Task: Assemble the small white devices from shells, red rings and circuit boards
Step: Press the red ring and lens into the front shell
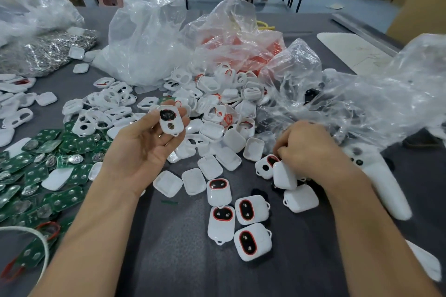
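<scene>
My left hand [142, 142] is palm up above the table, its fingertips holding a white front shell [170, 121] with a black pad in its upper opening. My right hand [311, 147] is knuckles up over the parts at the right, fingers curled down onto a small dark piece that I cannot make out, beside a white shell [284, 175]. Several finished white devices with red rings [246, 210] lie on the grey table in front of me. Green circuit boards [48, 176] are heaped at the left. Loose white shells [212, 113] are piled in the middle.
Clear plastic bags stand behind the pile: one with red rings [241, 43], one at the right [362, 94], one with white parts [144, 38]. A silvery heap [43, 53] lies far left. A white tool handle [386, 188] rests at the right. A white cord [36, 236] curls near left.
</scene>
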`<state>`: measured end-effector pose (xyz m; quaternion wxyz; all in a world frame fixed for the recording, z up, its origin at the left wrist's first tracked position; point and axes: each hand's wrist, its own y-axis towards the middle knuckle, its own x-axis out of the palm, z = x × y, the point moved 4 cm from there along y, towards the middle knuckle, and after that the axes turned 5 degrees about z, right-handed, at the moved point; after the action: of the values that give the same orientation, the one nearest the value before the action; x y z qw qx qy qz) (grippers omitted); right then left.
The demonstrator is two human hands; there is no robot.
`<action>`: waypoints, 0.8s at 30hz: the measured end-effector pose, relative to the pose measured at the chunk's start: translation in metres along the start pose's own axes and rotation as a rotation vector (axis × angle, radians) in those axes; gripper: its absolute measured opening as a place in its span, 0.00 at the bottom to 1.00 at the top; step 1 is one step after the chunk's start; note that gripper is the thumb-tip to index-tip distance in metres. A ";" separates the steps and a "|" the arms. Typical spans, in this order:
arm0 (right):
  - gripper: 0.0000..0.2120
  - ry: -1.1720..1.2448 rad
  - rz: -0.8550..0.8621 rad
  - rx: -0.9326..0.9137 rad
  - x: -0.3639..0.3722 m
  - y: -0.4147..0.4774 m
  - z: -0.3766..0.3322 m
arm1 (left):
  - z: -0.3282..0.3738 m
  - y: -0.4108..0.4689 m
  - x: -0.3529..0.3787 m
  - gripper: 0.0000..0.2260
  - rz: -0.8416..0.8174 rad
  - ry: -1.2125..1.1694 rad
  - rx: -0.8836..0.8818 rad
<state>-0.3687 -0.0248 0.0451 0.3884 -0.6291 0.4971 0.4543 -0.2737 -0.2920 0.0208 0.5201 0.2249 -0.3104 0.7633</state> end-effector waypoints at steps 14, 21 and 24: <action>0.06 -0.174 0.045 -0.127 0.000 -0.003 -0.016 | -0.007 -0.005 0.002 0.19 -0.002 0.050 -0.010; 0.11 0.958 0.088 -0.074 -0.004 -0.016 -0.034 | -0.028 -0.005 0.018 0.12 -0.110 0.193 -0.041; 0.10 1.431 -0.113 0.009 0.012 -0.019 -0.058 | -0.035 -0.006 0.024 0.13 -0.173 0.194 -0.088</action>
<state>-0.3384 -0.0784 0.0507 -0.0069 -0.7959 0.5983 -0.0924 -0.2769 -0.2500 0.0134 0.6210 0.1528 -0.2711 0.7194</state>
